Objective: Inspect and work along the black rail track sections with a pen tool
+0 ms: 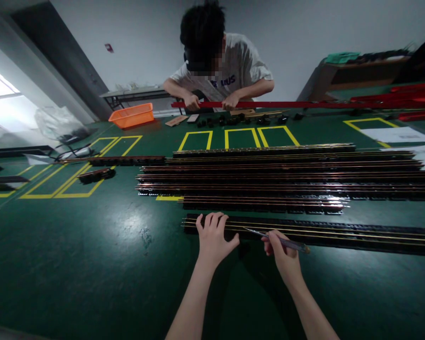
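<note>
A long black rail with thin brass strips (pixel 340 232) lies across the green table in front of me. My left hand (pixel 213 236) rests on its left part, fingers spread flat on top. My right hand (pixel 281 250) is closed around a slim tool with a translucent handle (pixel 286 243); its thin metal tip points left onto the rail, just right of my left hand.
Behind the rail lies a stack of several similar long rails (pixel 286 177). Across the table (pixel 92 264) a person in a white T-shirt (pixel 230 71) holds a long red strip (pixel 304 104). An orange basket (pixel 131 115) and yellow floor-tape boxes (pixel 241 138) sit farther back.
</note>
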A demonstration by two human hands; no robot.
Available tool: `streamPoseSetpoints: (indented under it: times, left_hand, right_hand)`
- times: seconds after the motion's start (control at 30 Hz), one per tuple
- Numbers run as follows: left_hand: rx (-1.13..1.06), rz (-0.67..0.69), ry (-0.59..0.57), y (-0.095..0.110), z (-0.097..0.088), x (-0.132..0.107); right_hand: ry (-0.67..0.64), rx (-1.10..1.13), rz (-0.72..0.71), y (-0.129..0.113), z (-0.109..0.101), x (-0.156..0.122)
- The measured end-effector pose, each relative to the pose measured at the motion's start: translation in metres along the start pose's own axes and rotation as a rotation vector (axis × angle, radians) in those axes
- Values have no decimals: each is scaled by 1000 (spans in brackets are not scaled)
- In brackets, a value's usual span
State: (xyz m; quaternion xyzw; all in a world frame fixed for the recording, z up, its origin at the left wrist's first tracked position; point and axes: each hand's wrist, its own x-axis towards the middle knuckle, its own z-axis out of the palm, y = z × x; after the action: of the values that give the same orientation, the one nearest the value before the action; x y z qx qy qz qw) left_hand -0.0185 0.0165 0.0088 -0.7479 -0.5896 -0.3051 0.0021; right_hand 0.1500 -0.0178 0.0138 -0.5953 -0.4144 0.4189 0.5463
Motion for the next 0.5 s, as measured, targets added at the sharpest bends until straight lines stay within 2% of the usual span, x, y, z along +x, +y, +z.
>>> streamPoseSetpoints:
  times: [0.23,0.5]
  left_hand:
    - [43,-6,-11,-1,2,1]
    - [62,-31,-3,-3,0,1]
  right_hand:
    - [-23,0,-6,2,-3,1]
    - [-110,-10,-17,2,-4,1]
